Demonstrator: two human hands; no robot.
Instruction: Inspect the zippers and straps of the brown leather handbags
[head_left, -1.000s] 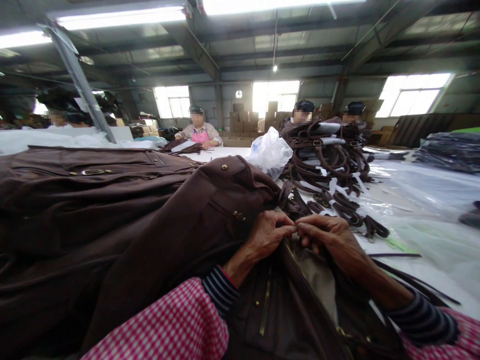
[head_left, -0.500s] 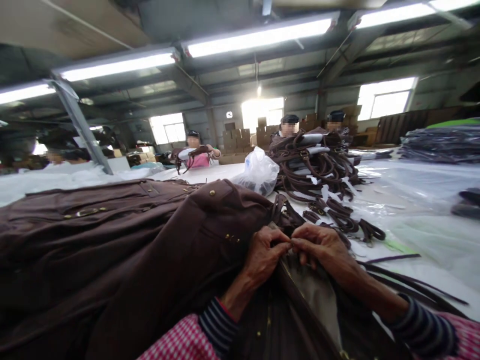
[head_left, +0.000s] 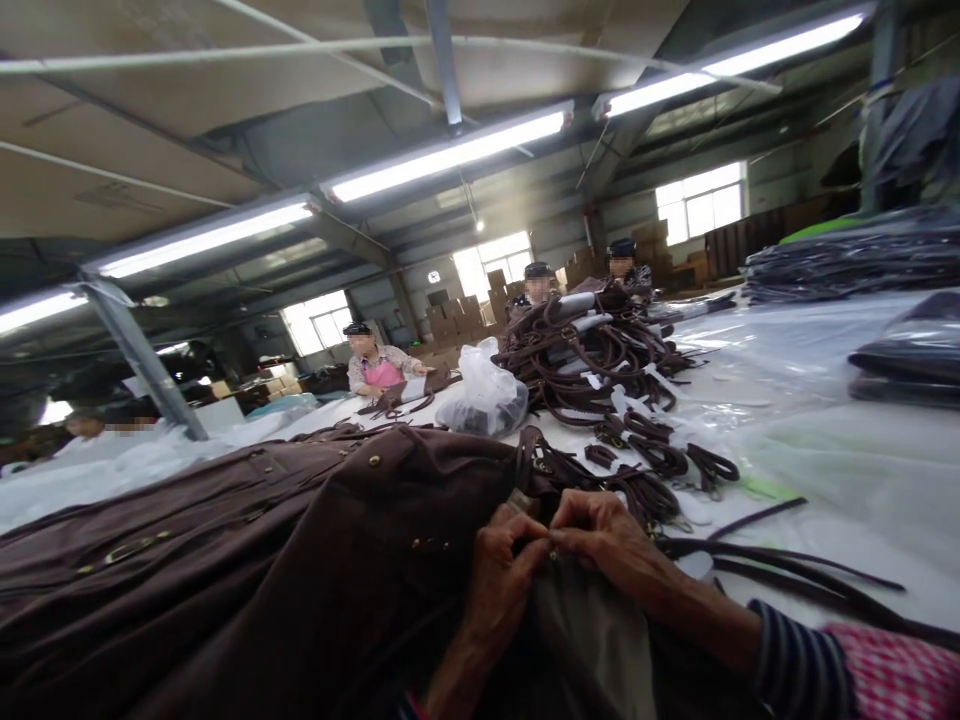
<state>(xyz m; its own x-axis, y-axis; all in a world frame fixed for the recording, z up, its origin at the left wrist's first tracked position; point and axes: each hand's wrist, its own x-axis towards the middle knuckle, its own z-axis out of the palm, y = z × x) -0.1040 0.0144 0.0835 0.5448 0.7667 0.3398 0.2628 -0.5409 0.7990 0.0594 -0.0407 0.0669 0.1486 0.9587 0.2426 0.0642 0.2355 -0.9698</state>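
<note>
The dark brown studded fabric bag (head_left: 337, 560) lies at 6 o'clock, spreading toward 9. Your left hand (head_left: 499, 585) and right hand (head_left: 600, 535) meet fingertip to fingertip, both closed in a tight pinch on its top edge. Tug unevenly and the edge could slip free, or snag the brown leather straps (head_left: 660, 455) at 1 o'clock.

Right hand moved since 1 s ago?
No. The right hand still meets the left hand on the brown bag, right of its brass studs; only the camera tilted up.
</note>
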